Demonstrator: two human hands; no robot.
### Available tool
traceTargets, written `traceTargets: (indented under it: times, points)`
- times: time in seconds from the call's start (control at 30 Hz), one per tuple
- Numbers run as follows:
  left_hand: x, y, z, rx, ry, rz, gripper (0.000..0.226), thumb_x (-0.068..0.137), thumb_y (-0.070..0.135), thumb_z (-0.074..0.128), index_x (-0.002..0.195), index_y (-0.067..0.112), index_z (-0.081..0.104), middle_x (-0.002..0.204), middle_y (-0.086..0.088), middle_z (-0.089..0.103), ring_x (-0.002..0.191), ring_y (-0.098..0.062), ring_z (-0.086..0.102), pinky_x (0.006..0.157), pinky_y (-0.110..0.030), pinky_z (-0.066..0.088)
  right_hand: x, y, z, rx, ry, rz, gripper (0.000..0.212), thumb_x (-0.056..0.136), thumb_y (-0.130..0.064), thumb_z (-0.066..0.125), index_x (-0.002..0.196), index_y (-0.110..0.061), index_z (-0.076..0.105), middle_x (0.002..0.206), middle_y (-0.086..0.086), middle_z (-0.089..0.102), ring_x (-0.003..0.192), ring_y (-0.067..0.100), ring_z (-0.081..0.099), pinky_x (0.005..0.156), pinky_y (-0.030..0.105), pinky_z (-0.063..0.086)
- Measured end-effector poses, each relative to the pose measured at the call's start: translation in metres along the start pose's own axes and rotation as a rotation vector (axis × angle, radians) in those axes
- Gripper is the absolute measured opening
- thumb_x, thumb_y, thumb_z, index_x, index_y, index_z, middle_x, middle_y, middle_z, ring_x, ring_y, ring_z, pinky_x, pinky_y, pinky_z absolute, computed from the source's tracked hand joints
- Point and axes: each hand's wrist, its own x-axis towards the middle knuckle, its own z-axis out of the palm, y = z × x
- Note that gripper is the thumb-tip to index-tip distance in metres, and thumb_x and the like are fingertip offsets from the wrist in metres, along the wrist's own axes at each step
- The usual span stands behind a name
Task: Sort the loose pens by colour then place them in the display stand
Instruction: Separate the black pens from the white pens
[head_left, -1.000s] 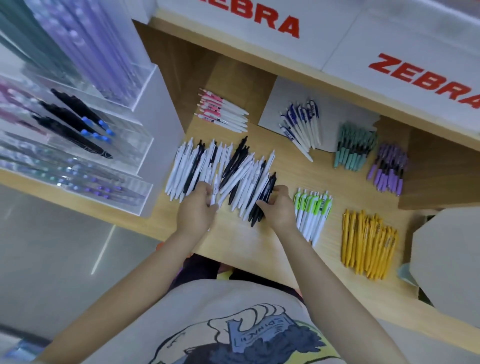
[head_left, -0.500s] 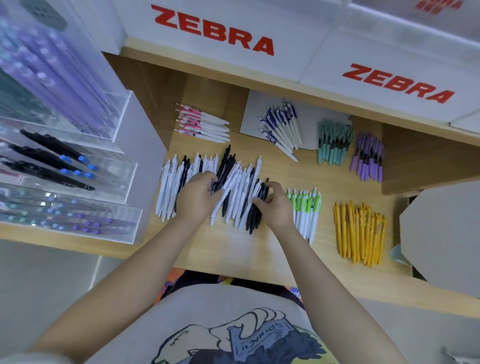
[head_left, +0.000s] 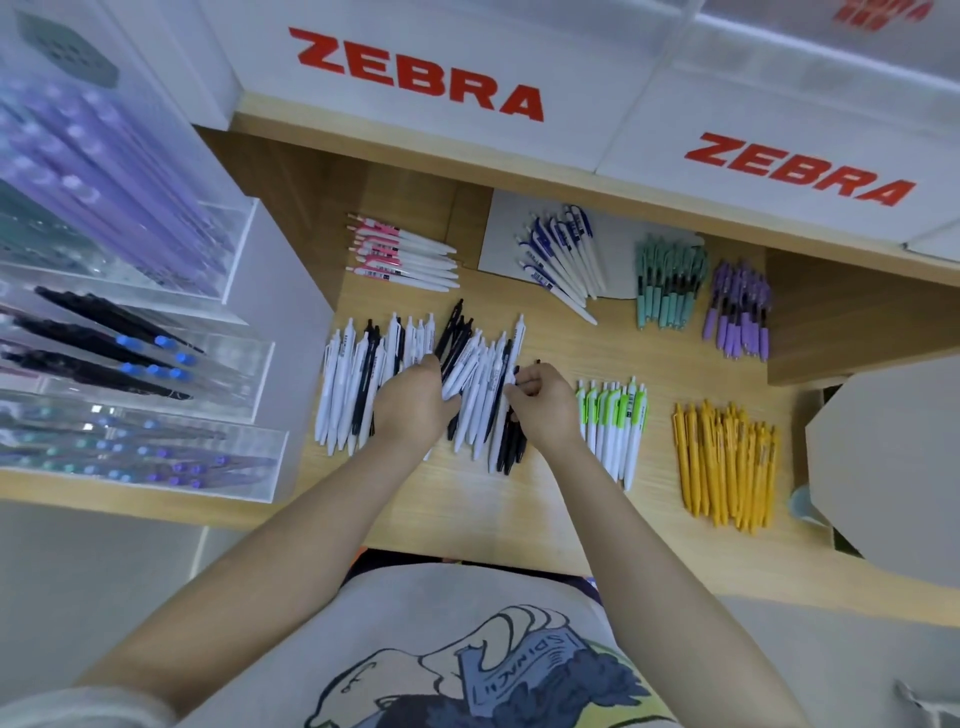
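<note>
A mixed pile of white and black pens (head_left: 347, 384) lies spread on the wooden counter (head_left: 467, 512). My left hand (head_left: 413, 410) sits in the middle of the pile, fingers curled, thumb pinching a few white pens (head_left: 465, 371). My right hand (head_left: 545, 405) is at the pile's right end, fingers curled round a bunch of black pens (head_left: 511, 449). Sorted groups lie around: pink (head_left: 410, 257), blue (head_left: 561, 260), teal (head_left: 670, 286), purple (head_left: 737, 312), green (head_left: 615, 426) and yellow (head_left: 722, 457). The clear acrylic display stand (head_left: 156, 364) stands at the left with pens in its tiers.
White boxes marked ZEBRA (head_left: 415, 78) sit on the shelf above the counter. A grey cardboard piece (head_left: 893, 467) covers the right end. The blue pens lie on a grey sheet (head_left: 501, 234). The counter's front edge is near my body.
The camera has tilted so the counter sits lower in view. Both hands stay on the black-and-white pile, and the right hand's fingers have curled more tightly round the black pens.
</note>
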Motion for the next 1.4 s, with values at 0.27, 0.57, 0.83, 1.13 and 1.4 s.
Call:
traceTargets:
  times: [0.27, 0.57, 0.83, 1.13, 1.4]
  points:
    - [-0.015, -0.005, -0.001, -0.619, 0.012, -0.078, 0.023, 0.086, 0.036, 0.077, 0.097, 0.016, 0.075, 0.087, 0.005, 0.070, 0.081, -0.008, 0.064, 0.071, -0.021, 0.050, -0.007, -0.016, -0.011, 0.374, -0.077, 0.138, 0.011, 0.092, -0.006, 0.067, 0.100, -0.004, 0.060, 0.073, 0.008, 0.065, 0.061, 0.018, 0.063, 0.055, 0.024, 0.054]
    - [-0.026, -0.014, -0.014, -0.936, -0.208, -0.241, 0.020, 0.084, 0.024, 0.080, 0.103, 0.023, 0.074, 0.094, 0.007, 0.072, 0.087, -0.012, 0.071, 0.066, -0.024, 0.058, -0.010, -0.037, 0.016, 0.420, -0.232, 0.186, 0.008, 0.092, 0.000, 0.063, 0.098, 0.005, 0.064, 0.074, 0.015, 0.068, 0.064, 0.020, 0.069, 0.066, 0.029, 0.060]
    - [-0.023, -0.012, -0.007, -0.879, -0.101, -0.303, 0.012, 0.094, 0.019, 0.068, 0.105, 0.015, 0.071, 0.093, 0.005, 0.070, 0.087, -0.020, 0.068, 0.086, -0.036, 0.057, -0.011, -0.015, 0.013, 0.141, -0.067, 0.080, 0.009, 0.091, -0.013, 0.067, 0.091, -0.004, 0.065, 0.072, 0.012, 0.069, 0.060, 0.022, 0.064, 0.057, 0.033, 0.055]
    - [-0.008, -0.061, -0.012, -0.566, 0.163, -0.182, 0.036, 0.087, 0.011, 0.074, 0.123, 0.012, 0.067, 0.082, 0.000, 0.059, 0.081, -0.021, 0.057, 0.079, -0.034, 0.051, -0.008, -0.009, 0.030, -0.196, -0.031, 0.035, 0.032, 0.089, -0.032, 0.073, 0.078, -0.007, 0.055, 0.065, 0.006, 0.056, 0.055, 0.015, 0.049, 0.052, 0.028, 0.039]
    - [-0.017, -0.070, -0.001, -0.428, 0.358, 0.033, 0.046, 0.094, 0.039, 0.063, 0.129, 0.010, 0.063, 0.121, -0.011, 0.058, 0.111, -0.028, 0.056, 0.098, -0.045, 0.049, -0.012, -0.023, 0.026, 0.074, -0.154, 0.095, 0.023, 0.090, -0.024, 0.072, 0.079, -0.004, 0.069, 0.069, 0.011, 0.070, 0.051, 0.017, 0.058, 0.055, 0.029, 0.049]
